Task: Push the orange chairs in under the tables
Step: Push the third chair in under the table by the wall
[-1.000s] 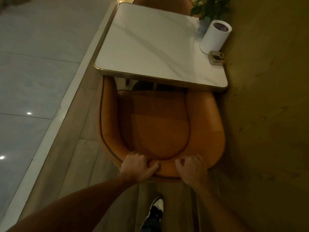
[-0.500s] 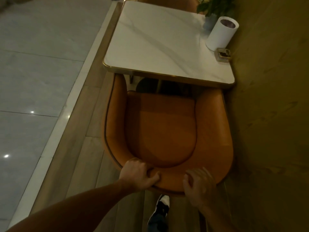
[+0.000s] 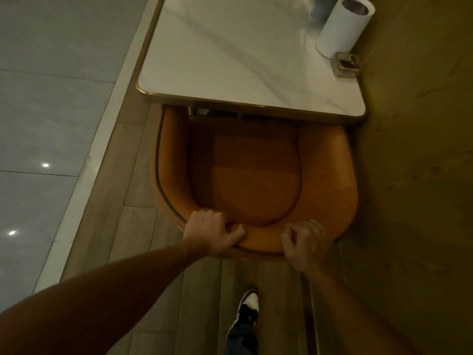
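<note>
the orange chair is sitting with its front edge tucked just under the near edge of the marble table, while most of the seat and the curved backrest are showing outside the tabletop. the chair's right side is lying close against the wooden wall.

the left hand is gripping the backrest rim on the side of the chair away from the table, left of the rim's middle, fingers curled over the top edge and thumb pressing on the inner face. the right hand is resting on the same rim to the right of the middle, fingers bent and loosely spread on the leather; whether it is truly clamping the rim is not something i can tell, as it is blurred.

on the table's far right corner a white cylinder is standing upright, with a small square dish just beside it on the side nearer the chair.

behind the chair, a black and white shoe is standing on the wooden floor.
</note>
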